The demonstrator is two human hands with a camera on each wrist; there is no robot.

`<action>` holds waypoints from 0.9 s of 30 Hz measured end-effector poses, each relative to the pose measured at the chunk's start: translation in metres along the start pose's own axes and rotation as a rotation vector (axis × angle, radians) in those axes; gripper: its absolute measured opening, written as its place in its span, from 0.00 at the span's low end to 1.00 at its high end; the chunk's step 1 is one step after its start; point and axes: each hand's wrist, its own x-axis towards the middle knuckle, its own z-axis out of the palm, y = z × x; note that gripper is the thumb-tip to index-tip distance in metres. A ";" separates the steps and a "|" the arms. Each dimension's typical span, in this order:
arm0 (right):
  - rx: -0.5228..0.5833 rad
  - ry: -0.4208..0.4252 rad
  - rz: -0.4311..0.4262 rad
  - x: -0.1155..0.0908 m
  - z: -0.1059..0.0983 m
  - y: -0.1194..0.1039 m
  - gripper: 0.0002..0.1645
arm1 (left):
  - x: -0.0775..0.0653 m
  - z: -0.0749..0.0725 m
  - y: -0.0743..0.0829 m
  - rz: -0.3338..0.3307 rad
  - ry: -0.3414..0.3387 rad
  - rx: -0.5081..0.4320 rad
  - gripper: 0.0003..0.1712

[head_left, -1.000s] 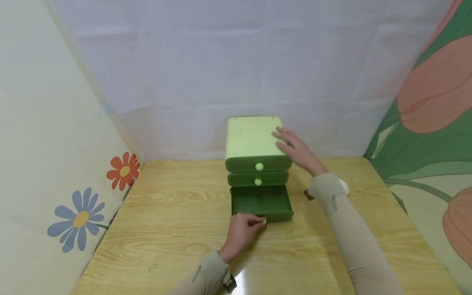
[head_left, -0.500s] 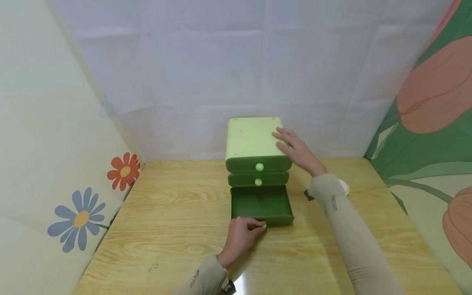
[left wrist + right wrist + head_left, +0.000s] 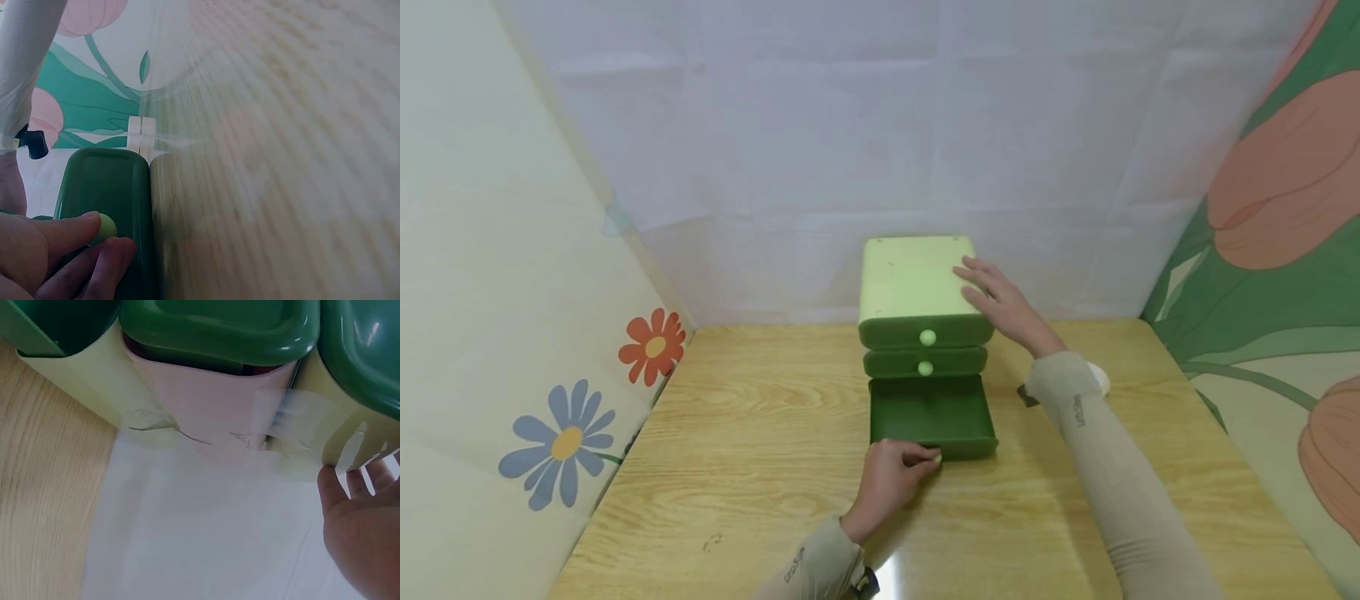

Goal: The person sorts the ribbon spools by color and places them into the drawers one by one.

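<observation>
A small green drawer cabinet (image 3: 917, 275) with a pale green top stands against the back wall. Its bottom drawer (image 3: 928, 408) is pulled out, and no contents show inside. My left hand (image 3: 887, 483) pinches that drawer's round light green knob (image 3: 107, 228) between thumb and fingers. The top drawer (image 3: 887, 335) and the middle drawer (image 3: 887, 364) are pushed in or nearly so, each with its own knob. My right hand (image 3: 1011, 308) rests with extended fingers on the cabinet's upper right edge. In the right wrist view, clear tape (image 3: 287, 425) spans the cabinet's side, whose middle section is pink.
The wood-grain table (image 3: 760, 467) extends around the cabinet. A rounded white object (image 3: 1101, 380) lies partly hidden behind my right sleeve. A white sheet (image 3: 812, 167) covers the back wall. Flower-patterned panels (image 3: 1285, 183) border the sides.
My left hand has drawn the bottom drawer slightly further toward me, mostly in the first half second. The right hand has stayed on the cabinet.
</observation>
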 end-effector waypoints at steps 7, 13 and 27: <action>0.085 0.016 0.037 -0.001 -0.004 0.000 0.36 | 0.002 0.001 0.000 -0.004 -0.002 -0.002 0.05; 0.296 0.115 0.125 -0.013 -0.018 0.017 0.37 | 0.003 0.002 -0.001 -0.002 -0.007 0.002 0.05; -0.101 0.008 0.442 -0.103 -0.059 0.110 0.46 | 0.004 0.004 -0.003 0.006 -0.003 0.003 0.05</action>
